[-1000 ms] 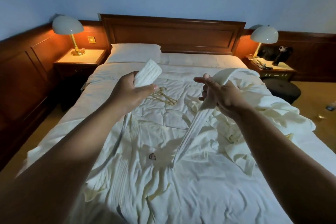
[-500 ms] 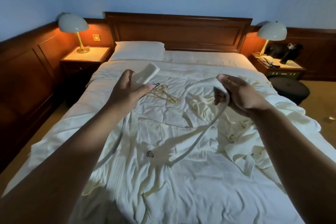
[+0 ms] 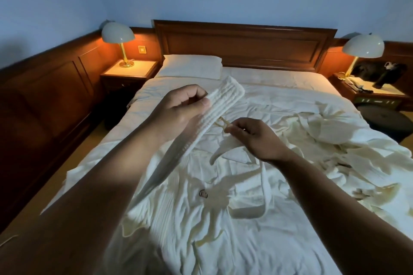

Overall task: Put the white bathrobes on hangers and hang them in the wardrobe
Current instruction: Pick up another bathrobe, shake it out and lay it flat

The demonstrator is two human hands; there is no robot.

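Observation:
My left hand (image 3: 178, 111) grips one end of a white ribbed bathrobe belt (image 3: 214, 107), held up over the bed. The belt runs down under my left forearm and loops across the robe. My right hand (image 3: 254, 138) pinches another stretch of the same belt lower and to the right. A white bathrobe (image 3: 201, 212) with a small round logo lies spread on the bed below my arms. A second white bathrobe (image 3: 330, 138) lies crumpled to the right. Wooden hangers (image 3: 221, 123) lie on the bed, mostly hidden behind my hands.
The bed (image 3: 279, 87) has a wooden headboard and one pillow (image 3: 192, 69). Nightstands with lit lamps (image 3: 118, 38) stand on both sides. A dark round stool (image 3: 384, 120) sits at the right of the bed. Wood panelling lines the left wall.
My right hand has dropped and moved left, closer to my left hand, now pinching the belt low. My left hand has lifted the belt end higher. The camera has moved nearer the bed.

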